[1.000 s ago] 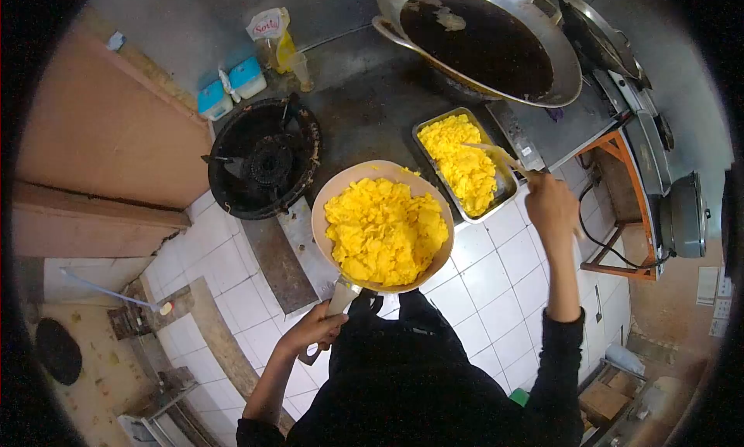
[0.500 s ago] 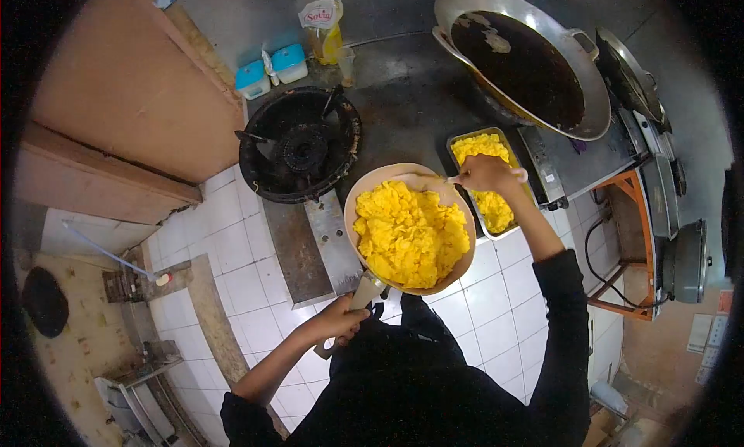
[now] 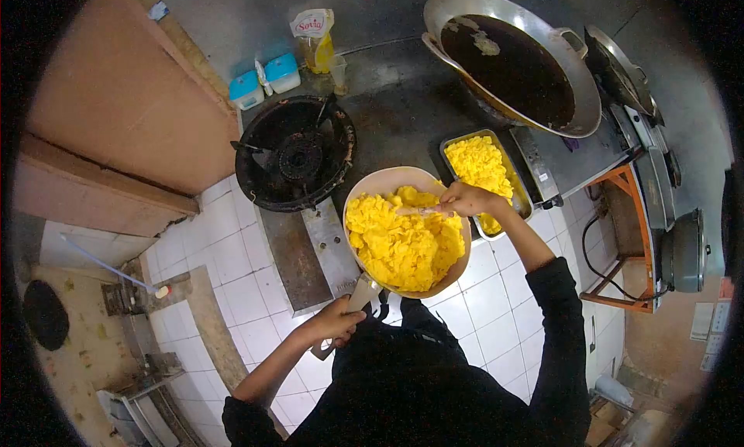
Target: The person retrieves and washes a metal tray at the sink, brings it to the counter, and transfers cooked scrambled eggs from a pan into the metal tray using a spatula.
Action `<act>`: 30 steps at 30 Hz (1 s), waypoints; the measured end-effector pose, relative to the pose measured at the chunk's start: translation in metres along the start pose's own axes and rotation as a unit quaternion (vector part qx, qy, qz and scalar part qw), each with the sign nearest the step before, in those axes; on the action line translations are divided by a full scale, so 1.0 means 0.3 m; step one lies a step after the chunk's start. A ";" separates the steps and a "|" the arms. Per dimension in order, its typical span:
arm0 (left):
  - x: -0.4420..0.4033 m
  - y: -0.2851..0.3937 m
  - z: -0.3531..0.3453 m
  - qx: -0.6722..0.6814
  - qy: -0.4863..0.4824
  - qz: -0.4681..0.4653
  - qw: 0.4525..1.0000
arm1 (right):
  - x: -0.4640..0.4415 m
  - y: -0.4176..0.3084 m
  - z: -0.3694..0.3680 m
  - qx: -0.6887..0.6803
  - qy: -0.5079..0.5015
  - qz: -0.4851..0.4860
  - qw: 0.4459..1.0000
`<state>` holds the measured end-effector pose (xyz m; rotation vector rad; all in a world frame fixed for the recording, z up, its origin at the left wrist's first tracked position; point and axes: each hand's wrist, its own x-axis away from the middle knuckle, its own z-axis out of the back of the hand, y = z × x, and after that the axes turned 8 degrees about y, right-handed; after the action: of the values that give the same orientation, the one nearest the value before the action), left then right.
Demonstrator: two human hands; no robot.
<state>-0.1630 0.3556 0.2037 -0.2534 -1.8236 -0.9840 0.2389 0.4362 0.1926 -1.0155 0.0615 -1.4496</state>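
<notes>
My left hand (image 3: 339, 323) is wrapped around the handle (image 3: 362, 293) of a beige-lined frying pan (image 3: 395, 177). The pan is heaped with yellow scrambled eggs (image 3: 407, 245) and is held over the counter's front edge. Closed on a pale pinkish spatula (image 3: 422, 210), my right hand (image 3: 469, 199) is above the pan's right rim. The spatula's far end reaches into the eggs, which partly hide it. Just beyond my right hand is a metal tray (image 3: 525, 201) holding more scrambled eggs (image 3: 480, 166); my hand and forearm cover part of it.
A black burner (image 3: 298, 156) is at the left of the counter (image 3: 387, 98). Behind it stand blue-lidded containers (image 3: 282, 71), an oil pouch (image 3: 316, 44) and a plastic cup (image 3: 339, 71). At the back right sits a large wok (image 3: 585, 110) of dark oil. White tiles (image 3: 496, 331) cover the floor.
My right hand has moved left from over the tray toward the pan, and the spatula now extends into the eggs. My left hand still grips the handle. The view has shifted slightly.
</notes>
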 end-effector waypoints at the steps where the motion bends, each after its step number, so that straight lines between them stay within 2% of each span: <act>1: 0.001 -0.003 0.004 -0.004 -0.003 -0.005 1.000 | 0.023 -0.003 -0.012 -0.026 0.011 -0.022 0.999; 3: -0.004 -0.012 0.011 -0.009 -0.008 -0.010 1.000 | 0.077 0.009 -0.027 -0.020 0.035 -0.012 0.999; 5: -0.019 -0.024 0.016 0.017 -0.019 0.003 1.000 | 0.123 0.035 -0.040 -0.092 0.049 0.001 0.995; 7: -0.010 -0.006 0.017 0.021 -0.026 0.008 0.999 | 0.167 0.041 -0.039 -0.075 0.063 0.006 0.995; 10: -0.016 0.000 0.026 0.017 -0.036 0.011 0.999 | 0.237 0.067 -0.049 -0.140 0.038 -0.054 0.988; 13: -0.021 -0.004 0.027 0.006 -0.034 0.011 0.999 | 0.292 0.078 -0.073 -0.150 0.051 -0.117 0.981; 19: 0.001 0.019 0.020 0.004 -0.035 -0.006 0.999 | 0.425 0.127 -0.039 -0.213 0.047 -0.158 0.963; 23: 0.019 0.032 0.004 0.015 -0.015 0.004 1.000 | 0.540 0.148 0.025 -0.250 0.136 -0.160 0.945; 27: 0.004 0.011 0.013 -0.011 -0.019 -0.019 1.000 | 0.643 0.205 0.136 -0.247 0.193 -0.206 0.927; 29: 0.011 0.015 0.009 0.017 -0.029 -0.021 0.999 | 0.648 0.272 0.173 -0.243 0.207 -0.227 0.920; 30: 0.016 0.022 0.005 0.017 -0.029 -0.021 0.999 | 0.640 0.293 0.178 -0.167 0.253 -0.259 0.917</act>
<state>-0.1626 0.3596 0.2109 -0.2268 -1.9041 -0.9826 0.3767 0.2885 0.2741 -0.9375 0.4584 -2.2250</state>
